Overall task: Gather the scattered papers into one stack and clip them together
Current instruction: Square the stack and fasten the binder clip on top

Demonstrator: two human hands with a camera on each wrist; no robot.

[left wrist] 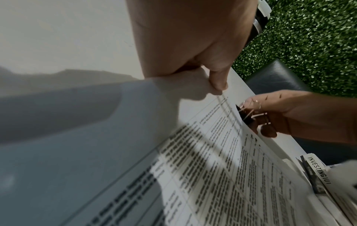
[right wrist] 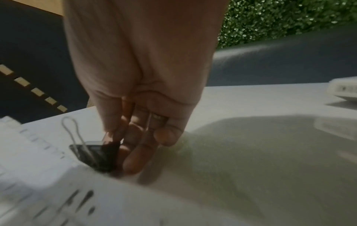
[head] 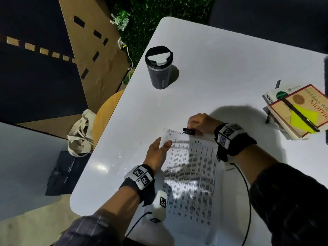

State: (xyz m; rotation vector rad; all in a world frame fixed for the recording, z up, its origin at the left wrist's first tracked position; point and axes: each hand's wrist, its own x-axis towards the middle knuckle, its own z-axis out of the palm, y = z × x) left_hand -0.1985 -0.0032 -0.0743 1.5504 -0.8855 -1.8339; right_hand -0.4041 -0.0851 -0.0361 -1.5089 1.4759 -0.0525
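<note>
A stack of printed papers (head: 191, 173) lies on the white table (head: 221, 71), long side running toward me. My left hand (head: 159, 148) pinches the stack's far left corner, thumb on top (left wrist: 217, 79). A black binder clip (head: 189, 131) sits on the far edge of the papers (left wrist: 222, 168). My right hand (head: 200, 124) pinches the clip (right wrist: 96, 156) from behind, fingers curled down onto it; one wire handle (right wrist: 72, 131) stands up. In the left wrist view the clip (left wrist: 245, 116) is at the paper edge under the right hand (left wrist: 274, 116).
A dark travel mug (head: 159, 68) stands at the far left of the table. Books with a pen and a yellow note (head: 300, 110) are stacked at the right edge. A cloth bag (head: 81, 134) hangs on a chair beside the table's left edge.
</note>
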